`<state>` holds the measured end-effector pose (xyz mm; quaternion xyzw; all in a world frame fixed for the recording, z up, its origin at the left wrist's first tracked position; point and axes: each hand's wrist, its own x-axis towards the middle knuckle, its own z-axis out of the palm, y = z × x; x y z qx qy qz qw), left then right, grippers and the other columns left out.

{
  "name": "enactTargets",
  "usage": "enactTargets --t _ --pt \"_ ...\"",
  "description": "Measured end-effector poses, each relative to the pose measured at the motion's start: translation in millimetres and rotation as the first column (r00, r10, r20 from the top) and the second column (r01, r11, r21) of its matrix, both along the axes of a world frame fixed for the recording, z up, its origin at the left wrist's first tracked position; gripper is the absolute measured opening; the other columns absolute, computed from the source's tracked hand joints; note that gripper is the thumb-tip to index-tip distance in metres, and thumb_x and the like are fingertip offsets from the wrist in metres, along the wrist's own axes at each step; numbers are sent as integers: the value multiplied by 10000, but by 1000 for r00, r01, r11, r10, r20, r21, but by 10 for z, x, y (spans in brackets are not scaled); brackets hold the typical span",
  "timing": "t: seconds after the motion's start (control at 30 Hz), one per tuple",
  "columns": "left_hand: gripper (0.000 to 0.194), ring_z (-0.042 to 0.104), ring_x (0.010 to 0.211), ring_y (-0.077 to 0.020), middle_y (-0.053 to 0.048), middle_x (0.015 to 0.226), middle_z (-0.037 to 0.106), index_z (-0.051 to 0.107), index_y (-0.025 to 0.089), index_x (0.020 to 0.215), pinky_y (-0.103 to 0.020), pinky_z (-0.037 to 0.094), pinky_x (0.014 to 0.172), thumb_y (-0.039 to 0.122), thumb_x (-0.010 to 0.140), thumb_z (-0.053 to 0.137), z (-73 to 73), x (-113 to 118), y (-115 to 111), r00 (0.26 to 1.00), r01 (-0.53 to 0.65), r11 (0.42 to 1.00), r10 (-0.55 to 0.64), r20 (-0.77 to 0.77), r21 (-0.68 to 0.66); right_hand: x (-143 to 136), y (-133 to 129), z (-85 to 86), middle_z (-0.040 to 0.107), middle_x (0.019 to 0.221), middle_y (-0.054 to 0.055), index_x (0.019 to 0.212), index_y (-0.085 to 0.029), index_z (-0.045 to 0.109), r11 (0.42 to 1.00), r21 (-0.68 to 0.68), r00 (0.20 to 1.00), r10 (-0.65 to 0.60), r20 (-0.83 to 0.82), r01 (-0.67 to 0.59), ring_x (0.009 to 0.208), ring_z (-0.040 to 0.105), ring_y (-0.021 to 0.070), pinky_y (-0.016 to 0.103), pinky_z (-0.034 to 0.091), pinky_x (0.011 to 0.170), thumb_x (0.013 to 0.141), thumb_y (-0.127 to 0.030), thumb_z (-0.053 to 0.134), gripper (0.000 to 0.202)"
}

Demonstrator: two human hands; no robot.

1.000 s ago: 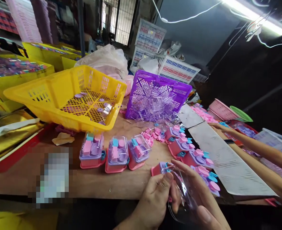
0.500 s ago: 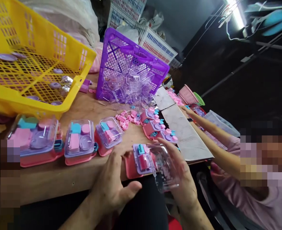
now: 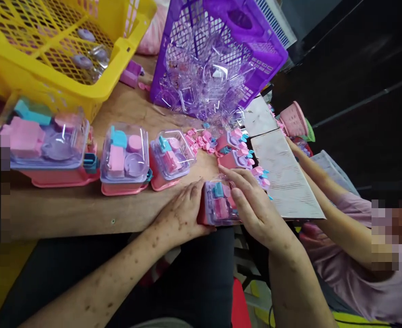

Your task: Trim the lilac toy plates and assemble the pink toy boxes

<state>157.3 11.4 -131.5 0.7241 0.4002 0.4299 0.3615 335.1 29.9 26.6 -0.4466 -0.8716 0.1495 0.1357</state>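
Observation:
A pink toy box (image 3: 206, 210) with a lilac top, holding small pink and blue pieces, sits at the table's front edge. Over its top lies a clear plastic cover (image 3: 221, 207). My left hand (image 3: 183, 210) grips the box from the left, with the thumb low along its front. From the right, my right hand (image 3: 260, 212) closes over the cover, its fingers bent across the top and hiding the box's right part. Just left of my left hand stands a covered toy box (image 3: 171, 159). Behind my right hand are uncovered toy boxes (image 3: 233, 160).
More covered toy boxes (image 3: 124, 159) line the front left. A yellow basket (image 3: 119, 59) and a tilted purple basket (image 3: 269, 54) with clear covers (image 3: 207, 86) stand behind. Loose pink pieces (image 3: 201, 140) lie mid-table. A co-worker's arms (image 3: 337, 214) reach past a white board (image 3: 282, 168) at right.
The clear cover, earlier tilted in my right hand beside the box, is now over its top. My left hand has closed on the box's side. The camera view has shifted downward.

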Motion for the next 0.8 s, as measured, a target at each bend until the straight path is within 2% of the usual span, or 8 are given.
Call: enactTargets --t 0.07,0.13,0.2,0.3,0.4,0.5,0.63,0.8 --pt "1202 482 1592 -450 -293 1681 472 278 166 1655 -662 439 1303 401 729 1009 12 4 0 1000 -2 1000 2 -5 -6 5 9 4 557 1490 140 1660 -268 495 999 -12 995 30 90 -29 1425 563 308 538 512 1200 1147 -493 567 564" --pt "1187 479 1595 -444 -290 1682 475 282 160 1654 -648 430 1313 418 742 998 19 15 -2 1000 -6 1000 6 -17 1 -14 1 8 520 1561 157 1659 -246 473 998 -1 985 57 165 -57 1469 535 341 548 519 1201 1057 -485 702 687" --pt "1191 490 1585 -448 -285 1681 479 283 160 1653 -647 438 1307 443 741 994 20 30 -7 999 -18 1000 18 -39 8 -66 -21 -6 505 1588 182 1644 -199 457 998 25 975 59 214 -65 1496 514 355 561 505 1218 1012 -369 687 694" --pt "1169 487 1586 -453 -288 1690 472 282 148 1651 -644 435 1307 464 762 971 15 51 -20 997 -30 999 31 -71 20 -172 -63 -76 561 1491 206 1571 -134 506 996 82 976 4 217 -22 1431 556 362 587 509 1197 968 -264 561 620" --pt "1202 464 1601 -458 -309 1729 413 224 117 1676 -638 419 1318 457 784 954 17 57 -31 996 -42 999 45 -81 32 -232 -92 -151 619 1399 207 1517 -120 569 986 157 977 -84 195 53 1333 609 371 589 542 1138 1028 -362 559 546" --pt "1286 477 1590 -458 -295 1721 425 176 153 1700 -652 430 1300 481 756 985 40 36 -29 996 -42 999 44 -81 30 -233 -100 -165 641 1378 212 1536 -112 568 977 202 970 -117 213 74 1307 624 374 583 542 1129 1084 -467 577 574" --pt "1334 492 1572 -456 -266 1673 485 233 180 1684 -646 440 1288 546 683 1035 95 -15 -9 996 -16 1000 17 -86 18 -217 -106 -121 635 1369 211 1489 -123 596 977 210 962 -102 255 48 1302 617 367 579 518 1134 1126 -388 491 461" --pt "1259 518 1544 -456 -262 1647 514 325 134 1638 -627 456 1270 736 721 944 141 -27 -8 999 -12 1000 12 -49 -9 -229 -132 -94 629 1373 201 1463 -164 584 979 194 957 -107 270 55 1299 617 365 586 512 1122 1162 -360 411 399"
